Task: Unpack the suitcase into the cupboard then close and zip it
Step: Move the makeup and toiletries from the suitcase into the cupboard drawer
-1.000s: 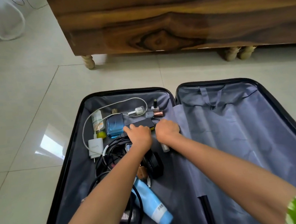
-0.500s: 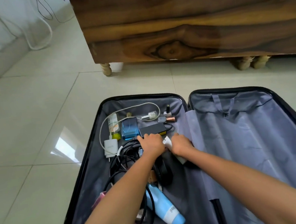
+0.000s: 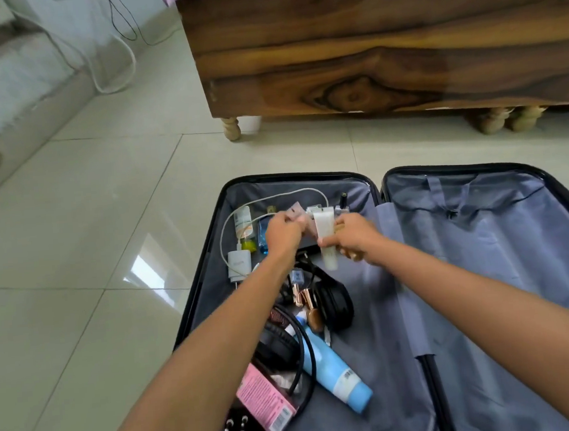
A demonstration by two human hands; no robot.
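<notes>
The suitcase (image 3: 400,308) lies open flat on the tiled floor (image 3: 77,263), its long axis running from the person toward the wooden bed frame (image 3: 366,58), hinge down the middle and both grey-lined halves facing up. Over the far end of the left half, the right hand (image 3: 352,237) has its grip clamped on a translucent white tube (image 3: 325,236) held upright, while the left hand (image 3: 282,234) pinches a small pale packet (image 3: 294,212), both forearms reaching forward. Near the left half's near edge lie a blue bottle (image 3: 334,370), black headphones (image 3: 333,302) and a pink box (image 3: 264,398).
</notes>
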